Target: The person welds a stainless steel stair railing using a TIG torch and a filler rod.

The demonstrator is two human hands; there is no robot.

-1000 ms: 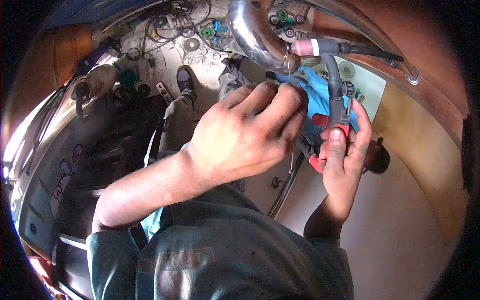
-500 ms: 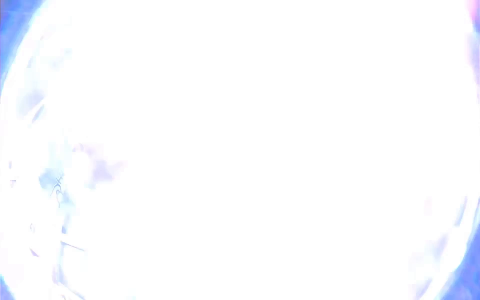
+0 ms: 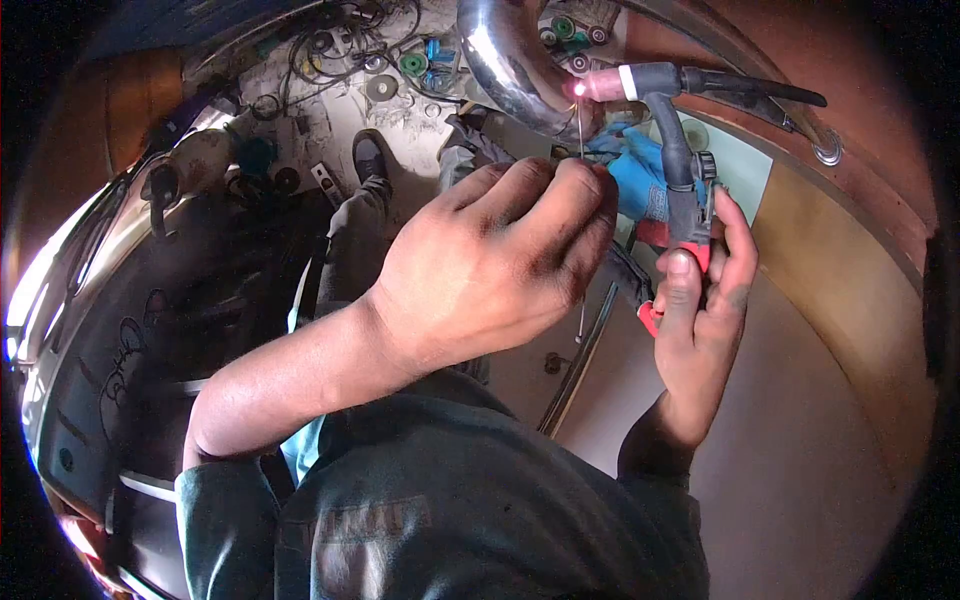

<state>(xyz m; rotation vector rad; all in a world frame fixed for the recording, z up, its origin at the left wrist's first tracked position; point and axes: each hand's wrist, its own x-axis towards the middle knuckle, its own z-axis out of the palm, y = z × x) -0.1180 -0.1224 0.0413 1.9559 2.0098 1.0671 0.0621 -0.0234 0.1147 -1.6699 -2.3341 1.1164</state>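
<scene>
My left hand (image 3: 490, 255) is closed, its fingers pinched round a thin metal rod (image 3: 581, 130) whose upper end reaches the curved shiny pipe (image 3: 505, 65). In my right hand (image 3: 705, 290) is the red-and-black handle of a welding torch (image 3: 675, 140). The torch's pink nozzle points left at the pipe, and a small bright glow (image 3: 579, 89) shows between them. Just behind the torch handle lies a blue cloth or glove (image 3: 638, 178).
Cables, discs and a green round part (image 3: 411, 65) lie on the floor at the top. A shoe (image 3: 370, 157) stands left of centre. A dark panel (image 3: 100, 370) is at left; a curved tan board (image 3: 830, 300) is at right.
The earlier view was almost wholly washed out white. Now the hands, torch, pipe and surroundings show clearly. No movement of the hands can be made out.
</scene>
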